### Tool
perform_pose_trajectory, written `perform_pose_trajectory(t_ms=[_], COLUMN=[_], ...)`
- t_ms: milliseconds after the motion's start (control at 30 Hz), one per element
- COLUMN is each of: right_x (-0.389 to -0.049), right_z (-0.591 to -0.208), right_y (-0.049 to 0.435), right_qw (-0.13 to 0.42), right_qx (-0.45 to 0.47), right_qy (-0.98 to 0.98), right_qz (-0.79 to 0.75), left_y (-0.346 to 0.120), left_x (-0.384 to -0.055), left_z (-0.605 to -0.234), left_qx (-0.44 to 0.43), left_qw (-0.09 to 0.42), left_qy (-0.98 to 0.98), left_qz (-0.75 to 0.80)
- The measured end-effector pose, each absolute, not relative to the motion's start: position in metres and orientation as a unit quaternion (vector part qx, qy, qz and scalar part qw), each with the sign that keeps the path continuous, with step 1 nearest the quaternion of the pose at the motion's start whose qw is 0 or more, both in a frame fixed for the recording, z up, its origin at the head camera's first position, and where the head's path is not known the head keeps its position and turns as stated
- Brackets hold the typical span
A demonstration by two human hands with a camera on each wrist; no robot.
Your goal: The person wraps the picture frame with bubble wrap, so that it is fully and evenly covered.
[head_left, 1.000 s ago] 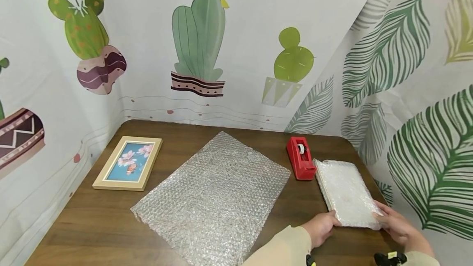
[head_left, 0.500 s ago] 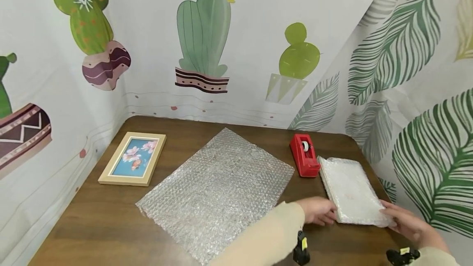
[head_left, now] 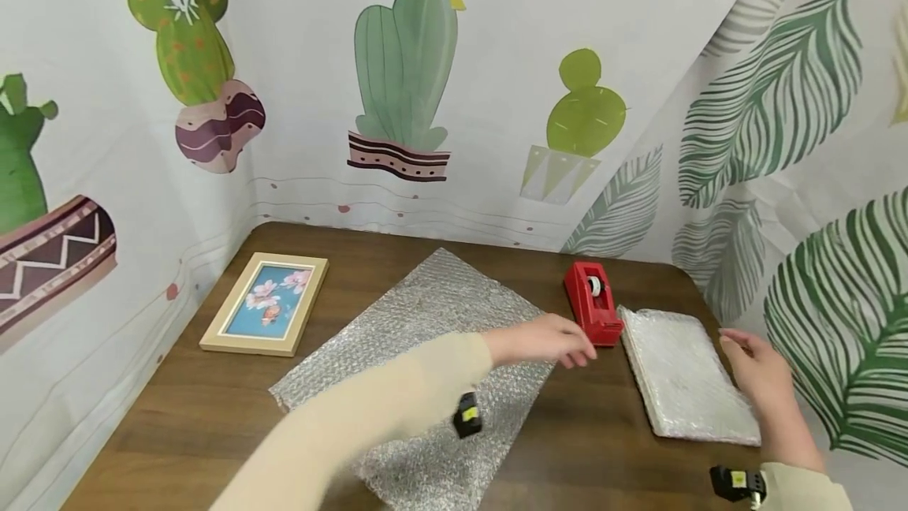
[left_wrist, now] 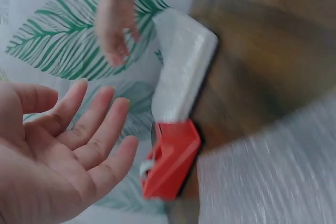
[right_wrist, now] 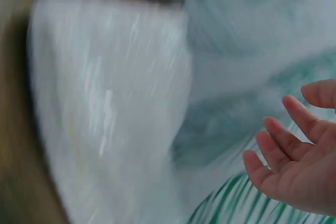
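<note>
Left hand (head_left: 546,339) and right hand (head_left: 761,369) now off wrapped package (head_left: 691,377), both empty, fingers loose; package lies between them, right side of surface (head_left: 163,432), long axis front-to-back, right hand nearer

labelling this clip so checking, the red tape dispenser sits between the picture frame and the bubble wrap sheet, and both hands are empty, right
Wrong place: the head view shows the red tape dispenser between the bubble wrap sheet and the wrapped package. The left hand and right hand are indeed empty.
</note>
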State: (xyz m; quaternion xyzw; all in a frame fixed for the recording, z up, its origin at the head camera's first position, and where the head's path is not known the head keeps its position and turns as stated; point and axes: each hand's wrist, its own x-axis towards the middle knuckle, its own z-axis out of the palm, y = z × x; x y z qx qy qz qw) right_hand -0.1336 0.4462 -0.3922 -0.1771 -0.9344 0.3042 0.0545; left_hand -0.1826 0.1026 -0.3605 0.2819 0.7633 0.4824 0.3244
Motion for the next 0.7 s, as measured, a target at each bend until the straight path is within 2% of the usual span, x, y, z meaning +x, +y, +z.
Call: perform_pose_trajectory(t_ms=[100,200,367,567,633,700], right_x=[-0.132,-0.129,-0.127,-0.125,-0.122,-0.117], right_z=[-0.391,-0.392,-0.398,-0.416,-0.428,-0.44], right_y=[0.409,0.375,0.33,0.283,0.267,0.254], right_qw=[0.129,0.155,0.144,0.169,0.148,0.101], right_qx=[-0.131,-0.075,-0.004,0.092,0.125,0.151], right_qy=[-0.935,-0.933,-0.926,-0.932,-0.943,-0.954], right_qz=[0.304,0.315,0.348,0.306,0.271,0.24], left_y=[0.063,0.025,-0.029,-0.087,-0.105,-0.12], left_x=[-0.181,-0.178,-0.166,-0.144,-0.135,-0.127], left_z=[-0.366,-0.378,-0.403,-0.426,-0.437,-0.449], left_qx=[0.325,0.338,0.298,0.275,0.271,0.265], left_qw=[0.266,0.22,0.198,0.167,0.153,0.139], left_qy=[0.8,0.83,0.847,0.88,0.895,0.909], left_qz=[0.428,0.386,0.394,0.349,0.321,0.292])
